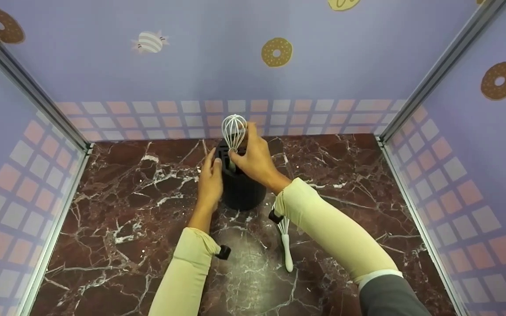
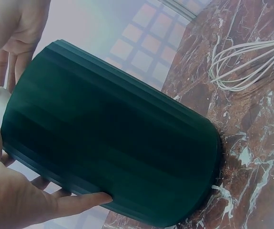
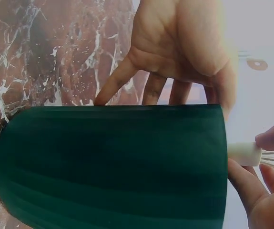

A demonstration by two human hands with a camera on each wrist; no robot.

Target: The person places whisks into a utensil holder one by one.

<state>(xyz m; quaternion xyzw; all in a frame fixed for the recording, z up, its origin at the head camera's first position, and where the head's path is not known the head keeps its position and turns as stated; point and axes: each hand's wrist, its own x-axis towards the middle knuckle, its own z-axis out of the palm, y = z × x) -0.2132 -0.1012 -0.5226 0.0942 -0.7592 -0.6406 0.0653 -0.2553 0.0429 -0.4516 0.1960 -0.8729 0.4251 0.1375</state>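
A dark utensil holder [image 1: 242, 191], deep green in both wrist views, stands upright on the marbled surface. My left hand [image 1: 210, 182] holds its left side, fingers spread along the wall and reaching behind it. At the top, my right hand [image 1: 257, 158] pinches a whisk [image 1: 234, 148] where the white handle meets the wires. The wire end points up, and the lower handle goes down into the holder, its tip hidden by the wall. A second whisk [image 1: 287, 254] with a white handle lies to the right of the holder, partly covered by the right sleeve.
The marbled brown tabletop [image 1: 139, 237] is bounded by a back wall [image 1: 218, 66] and side walls with doughnut and square prints. Metal edge strips [image 1: 415, 219] run along the sides. Small dark cameras [image 1: 223, 252] sit at both wrists.
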